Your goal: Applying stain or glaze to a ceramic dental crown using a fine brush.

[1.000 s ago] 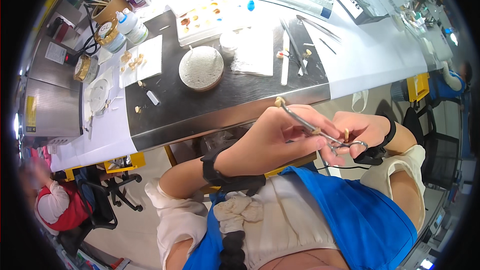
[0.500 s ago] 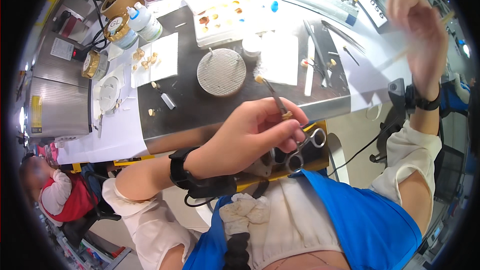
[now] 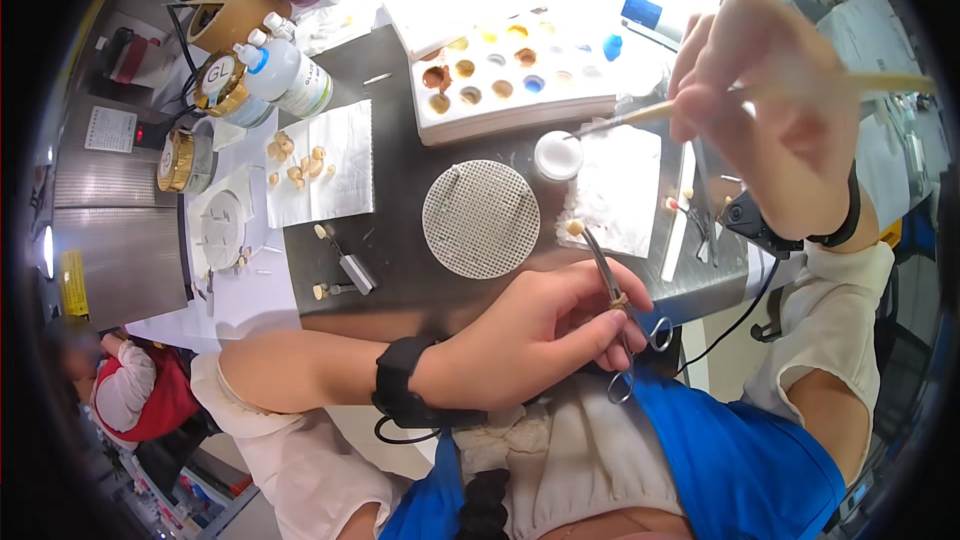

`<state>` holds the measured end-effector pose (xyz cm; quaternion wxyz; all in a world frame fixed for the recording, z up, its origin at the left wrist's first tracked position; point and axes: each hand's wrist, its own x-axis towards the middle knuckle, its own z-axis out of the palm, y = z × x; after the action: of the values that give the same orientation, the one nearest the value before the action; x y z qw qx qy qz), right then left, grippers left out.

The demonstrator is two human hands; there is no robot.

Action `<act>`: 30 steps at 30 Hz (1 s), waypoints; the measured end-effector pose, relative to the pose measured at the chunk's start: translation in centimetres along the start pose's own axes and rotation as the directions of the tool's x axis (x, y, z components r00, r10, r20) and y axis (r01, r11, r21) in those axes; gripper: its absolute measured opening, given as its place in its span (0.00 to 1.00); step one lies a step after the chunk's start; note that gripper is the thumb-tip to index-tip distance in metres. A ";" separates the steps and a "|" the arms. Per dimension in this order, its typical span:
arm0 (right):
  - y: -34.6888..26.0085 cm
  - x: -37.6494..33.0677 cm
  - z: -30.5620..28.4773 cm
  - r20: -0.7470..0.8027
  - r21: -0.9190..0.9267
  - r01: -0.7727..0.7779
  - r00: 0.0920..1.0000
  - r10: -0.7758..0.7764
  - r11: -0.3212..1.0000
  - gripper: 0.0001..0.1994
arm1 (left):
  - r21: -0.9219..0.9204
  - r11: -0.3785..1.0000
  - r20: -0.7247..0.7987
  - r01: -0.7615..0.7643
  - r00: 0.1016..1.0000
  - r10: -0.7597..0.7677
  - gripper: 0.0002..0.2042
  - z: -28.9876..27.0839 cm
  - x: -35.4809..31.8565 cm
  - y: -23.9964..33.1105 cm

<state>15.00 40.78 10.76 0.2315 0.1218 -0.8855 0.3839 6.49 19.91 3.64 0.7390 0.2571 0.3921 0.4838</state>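
Note:
My left hand (image 3: 545,325) is closed round ring-handled forceps (image 3: 602,268), whose jaws carry a small cream tooth crown (image 3: 575,227). Its finger loops hang below my fingers. My right hand (image 3: 765,105), partly smeared by motion, pinches a thin paintbrush (image 3: 645,115). The brush slants down to the left, its tip at the rim of a small white jar (image 3: 557,160); whether it touches cannot be told. Beside the jar lies a white tissue (image 3: 625,195). Left of the crown stands a round honeycomb tray (image 3: 480,220).
A white palette (image 3: 440,132) with coloured wells stands behind the tray. Several crowns (image 3: 300,170) rest on a paper towel (image 3: 350,150) at left, near bottles (image 3: 300,80) and gold-lidded jars (image 3: 175,160). Metal tweezers (image 3: 705,200) lie right of the tissue.
My right hand has come inward from the far right, bringing the brush tip to the white jar. The left hand with the forceps and crown sits slightly lower and further right. The view has shifted.

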 end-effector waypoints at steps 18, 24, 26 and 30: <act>1.7 -0.7 2.0 0.090 -0.066 -0.212 0.972 0.218 0.975 0.05 | 0.026 1.000 -0.012 0.009 1.000 -0.009 0.10 -0.5 0.1 0.3; 1.9 -0.8 1.8 0.103 -0.087 -0.191 0.974 0.200 0.978 0.04 | 0.054 0.999 -0.021 0.007 1.000 -0.006 0.11 -0.4 0.1 0.3; 1.7 -0.6 1.7 0.105 -0.104 -0.177 0.977 0.188 0.979 0.04 | 0.058 0.998 -0.024 0.010 1.000 -0.008 0.11 -0.4 0.1 0.3; 0.8 -0.9 1.8 0.022 0.036 -0.225 0.974 0.224 0.974 0.02 | 0.033 0.999 -0.012 0.005 1.000 -0.004 0.10 -0.5 0.1 0.2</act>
<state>14.87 40.05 8.72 0.1763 0.0288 -0.8882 0.4233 6.00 20.06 3.50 0.7335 0.2655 0.4049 0.4771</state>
